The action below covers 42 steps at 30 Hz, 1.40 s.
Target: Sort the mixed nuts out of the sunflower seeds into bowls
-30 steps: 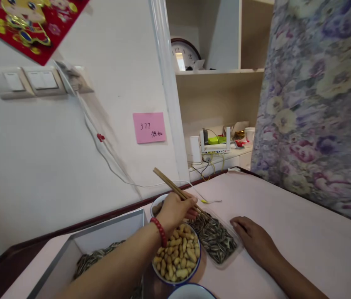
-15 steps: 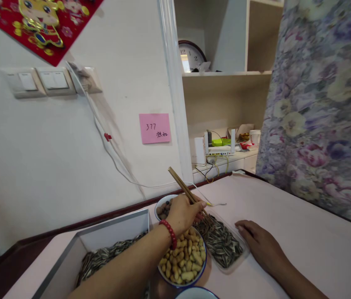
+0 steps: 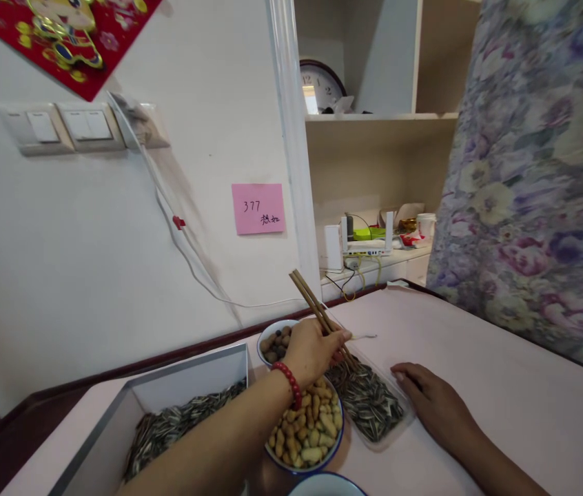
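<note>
My left hand [image 3: 317,348], with a red bead bracelet on its wrist, is closed around a pair of wooden chopsticks [image 3: 312,296]. Their lower ends reach down into the sunflower seeds [image 3: 371,406] in a clear plastic container [image 3: 387,444]. Beneath my left wrist is a blue-rimmed bowl of peanuts [image 3: 312,430], partly covered by the hand. My right hand [image 3: 433,399] lies on the table beside the container's right edge, its fingers loosely extended and nothing visible in them. Whether it touches the container I cannot tell.
Behind my left hand stands a bowl of round brown nuts [image 3: 275,342]. On the left is a grey-white box [image 3: 188,377] holding more sunflower seeds. Another bowl [image 3: 327,486] shows at the bottom edge. A white cable [image 3: 271,305] runs onto the table near the wall.
My left hand has shifted slightly right with the chopsticks, which stand a little steeper in the container. The view has tilted slightly; my right hand stays in place.
</note>
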Motion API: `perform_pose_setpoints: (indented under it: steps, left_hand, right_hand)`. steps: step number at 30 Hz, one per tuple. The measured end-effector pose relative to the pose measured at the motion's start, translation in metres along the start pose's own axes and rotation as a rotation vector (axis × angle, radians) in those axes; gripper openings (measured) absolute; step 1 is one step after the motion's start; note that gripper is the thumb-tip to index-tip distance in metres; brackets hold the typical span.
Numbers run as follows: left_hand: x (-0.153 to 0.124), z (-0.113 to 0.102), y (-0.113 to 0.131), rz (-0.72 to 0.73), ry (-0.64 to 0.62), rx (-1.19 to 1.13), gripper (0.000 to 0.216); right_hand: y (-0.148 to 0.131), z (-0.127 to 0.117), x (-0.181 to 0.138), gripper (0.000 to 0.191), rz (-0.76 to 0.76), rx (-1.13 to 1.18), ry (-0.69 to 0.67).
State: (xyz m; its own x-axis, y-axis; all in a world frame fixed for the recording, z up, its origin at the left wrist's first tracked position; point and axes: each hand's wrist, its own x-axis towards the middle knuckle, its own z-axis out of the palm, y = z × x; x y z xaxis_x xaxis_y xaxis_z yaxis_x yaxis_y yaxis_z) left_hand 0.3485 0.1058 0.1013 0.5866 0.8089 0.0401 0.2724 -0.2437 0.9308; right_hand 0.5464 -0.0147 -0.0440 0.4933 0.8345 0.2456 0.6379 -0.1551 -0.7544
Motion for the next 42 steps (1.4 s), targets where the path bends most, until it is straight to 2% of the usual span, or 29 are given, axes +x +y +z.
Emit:
perform_pose_setpoints:
  steps: [6,10,13,18,22,26,30,34,38,42]
  left_hand:
    - [-0.002,0.003,0.009,0.004,-0.003,-0.027,0.009]
    - [-0.010,-0.008,0.027,-0.009,-0.008,-0.097,0.008]
    - [-0.026,-0.034,0.042,0.025,0.009,-0.189,0.008]
    - [-0.068,-0.106,0.052,0.110,0.126,-0.290,0.017]
    - [-0.109,-0.161,0.036,0.067,0.232,-0.217,0.026]
    - [-0.141,-0.191,0.002,-0.086,0.283,-0.104,0.025]
    - [-0.152,-0.198,-0.031,-0.182,0.269,0.001,0.019]
    - [-0.143,-0.199,-0.053,-0.158,0.215,0.125,0.012]
    - [-0.131,-0.199,-0.064,-0.097,0.163,0.246,0.006]
    - [-0.128,-0.196,-0.065,-0.110,0.094,0.298,0.007]
  right_hand:
    - [-0.001,-0.002,0.001,0.040,-0.006,-0.014,0.017]
    - [-0.001,-0.003,0.000,0.041,-0.009,-0.030,0.027]
    - [0.004,-0.003,0.000,0.043,0.005,-0.032,0.018]
    - [0.018,-0.003,0.001,0.047,0.064,-0.030,-0.017]
    - [0.020,-0.006,0.002,0.047,0.125,-0.050,-0.044]
    - [0.018,-0.009,0.002,0.046,0.196,-0.056,-0.051]
    - [0.028,-0.008,0.004,0.044,0.241,-0.045,-0.023]
    - [0.045,-0.004,0.007,0.041,0.231,-0.043,-0.019]
    - [0.058,-0.002,0.008,0.042,0.208,-0.045,-0.023]
    - [0.061,-0.002,0.008,0.045,0.220,-0.084,-0.039]
